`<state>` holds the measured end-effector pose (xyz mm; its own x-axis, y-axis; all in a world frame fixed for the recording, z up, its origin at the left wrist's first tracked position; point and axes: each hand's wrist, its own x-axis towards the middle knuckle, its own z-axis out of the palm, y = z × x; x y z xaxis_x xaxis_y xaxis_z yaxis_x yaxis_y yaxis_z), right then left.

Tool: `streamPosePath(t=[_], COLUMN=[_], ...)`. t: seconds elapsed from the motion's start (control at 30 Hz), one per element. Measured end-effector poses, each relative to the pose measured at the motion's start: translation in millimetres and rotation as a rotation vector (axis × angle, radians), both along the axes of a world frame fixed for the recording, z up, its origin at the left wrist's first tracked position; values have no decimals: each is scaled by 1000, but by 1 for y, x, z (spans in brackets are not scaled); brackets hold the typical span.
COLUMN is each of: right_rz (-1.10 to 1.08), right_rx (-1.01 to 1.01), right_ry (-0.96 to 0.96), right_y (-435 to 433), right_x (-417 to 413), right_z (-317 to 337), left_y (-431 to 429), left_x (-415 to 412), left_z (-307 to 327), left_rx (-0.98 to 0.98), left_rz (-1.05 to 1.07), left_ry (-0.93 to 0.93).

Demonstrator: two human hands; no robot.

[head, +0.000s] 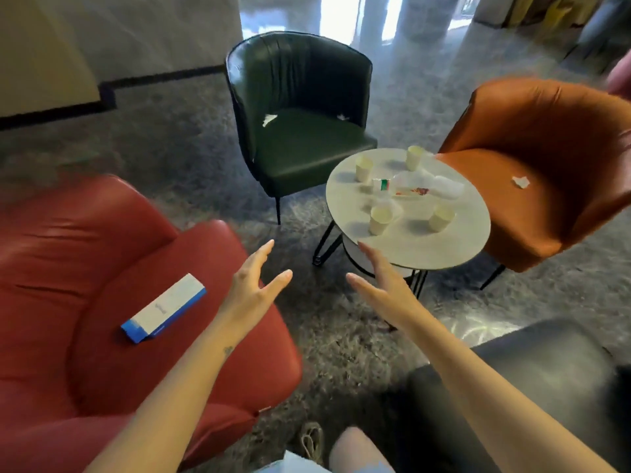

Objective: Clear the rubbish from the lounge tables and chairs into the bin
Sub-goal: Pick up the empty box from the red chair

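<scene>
Box (pixel 164 310) lies lengthwise from near-left to far-right.

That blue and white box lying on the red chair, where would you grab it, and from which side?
Probably from above, pinching the box across its two long sides near the middle. It lies flat on the red chair, long and slim, both long sides clear. The left hand is nearer.

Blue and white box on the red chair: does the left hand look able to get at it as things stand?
Probably yes. The left hand is open and empty above the red chair, and the blue and white box lies uncovered on its seat, with nothing between them.
</scene>
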<state>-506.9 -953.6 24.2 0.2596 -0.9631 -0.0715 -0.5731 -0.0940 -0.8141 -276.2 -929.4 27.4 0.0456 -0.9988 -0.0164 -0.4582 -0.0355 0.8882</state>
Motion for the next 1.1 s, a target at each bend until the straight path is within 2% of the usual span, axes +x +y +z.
streamPosePath(t=[0.23, 0.37, 0.43, 0.53, 0.67, 0.87, 1.1], right_rz=[325, 620, 771, 985, 1189, 1315, 1283], right_rx=[16, 41, 40, 1, -45, -32, -39], right_ry=[13, 59, 87, 139, 206, 250, 364], right_y=[-137, -195, -213, -229, -228, -214, -218], right_x=[94, 165, 199, 245, 297, 352, 403], right_z=[-17, -25, -28, -37, -57, -121, -254], left_y=[-55, -67, -66, -57, -39, -30, -45], left_x=[64, 96, 105, 112, 120, 143, 195], left_z=[-11, -29, -39, -54, -71, -118, -237], left_rx=[43, 81, 125, 154, 227, 285, 353], left_rz=[361, 625, 747, 906, 1077, 1240, 1238], left_ry=[-32, -46, -25, -94, -102, 12, 69])
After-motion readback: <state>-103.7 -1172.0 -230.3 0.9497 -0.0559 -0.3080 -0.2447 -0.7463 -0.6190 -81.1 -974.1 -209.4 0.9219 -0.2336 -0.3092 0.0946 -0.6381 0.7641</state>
